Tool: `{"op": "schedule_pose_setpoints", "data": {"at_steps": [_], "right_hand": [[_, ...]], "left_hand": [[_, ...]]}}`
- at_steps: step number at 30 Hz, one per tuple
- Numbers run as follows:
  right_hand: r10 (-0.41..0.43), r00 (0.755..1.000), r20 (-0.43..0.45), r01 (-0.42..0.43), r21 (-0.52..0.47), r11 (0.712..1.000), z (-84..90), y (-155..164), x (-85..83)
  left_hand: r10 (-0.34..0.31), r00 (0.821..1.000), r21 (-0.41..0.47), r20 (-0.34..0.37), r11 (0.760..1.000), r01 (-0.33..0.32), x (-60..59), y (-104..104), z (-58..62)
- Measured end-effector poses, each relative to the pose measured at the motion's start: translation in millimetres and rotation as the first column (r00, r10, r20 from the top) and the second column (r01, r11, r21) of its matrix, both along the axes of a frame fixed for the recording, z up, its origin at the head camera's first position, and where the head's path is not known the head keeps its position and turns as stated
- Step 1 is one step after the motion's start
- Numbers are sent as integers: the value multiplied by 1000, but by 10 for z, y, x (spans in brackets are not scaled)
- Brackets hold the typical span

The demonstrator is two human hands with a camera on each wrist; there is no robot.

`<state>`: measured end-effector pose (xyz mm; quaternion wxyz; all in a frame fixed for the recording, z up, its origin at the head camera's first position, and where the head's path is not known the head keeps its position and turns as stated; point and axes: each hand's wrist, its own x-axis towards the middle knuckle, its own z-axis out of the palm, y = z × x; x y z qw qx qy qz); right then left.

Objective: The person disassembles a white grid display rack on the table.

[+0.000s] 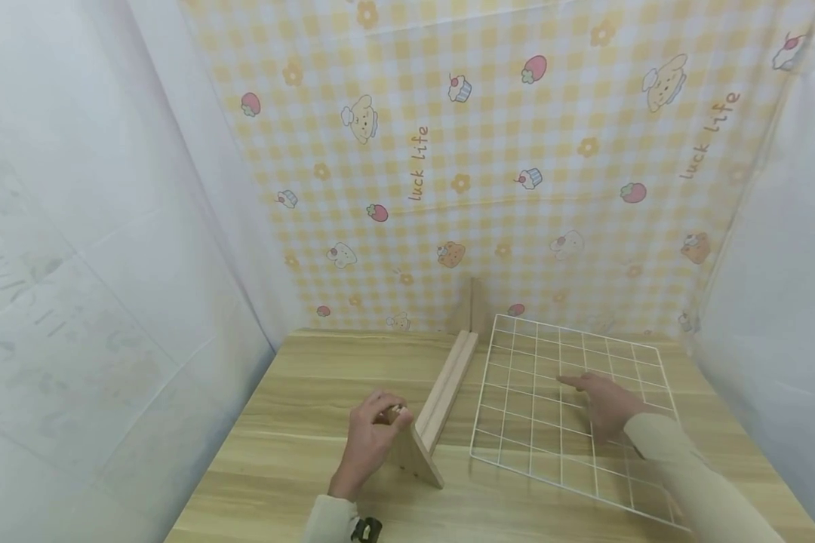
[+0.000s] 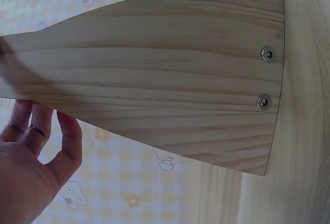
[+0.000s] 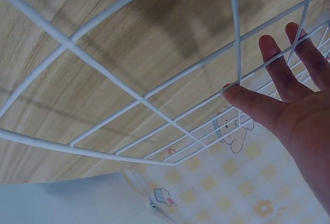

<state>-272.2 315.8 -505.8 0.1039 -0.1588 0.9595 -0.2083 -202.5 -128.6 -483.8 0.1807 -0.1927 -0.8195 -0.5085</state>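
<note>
Where left hand grips wooden stand, fingertips hidden, right hand on wire grid

both hands are bare, the arms in pale beige long sleeves, a dark wrist strap on the left.

Both hands forward, fingers extended
</note>
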Motion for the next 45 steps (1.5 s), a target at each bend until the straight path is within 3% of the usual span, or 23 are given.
{"op": "schedule_pose_setpoints", "data": {"at_steps": [12, 26, 36, 45], "right_hand": [[13, 1000, -9, -13, 20, 1000, -33, -55, -29], [-11, 998, 59, 9, 24, 1000, -62, -128, -110], [10, 999, 50, -14, 69, 998, -56, -198, -135], [1, 998, 69, -5, 48, 999, -85, -228, -166]], "left_hand": [[30, 1000, 23, -6, 999, -30, 39, 43, -27], [44, 999, 32, -30, 999, -43, 58, 68, -22], [56, 997, 51, -52, 997, -53, 100, 115, -28], [88, 994, 59, -58, 995, -84, 122, 154, -35]]}}
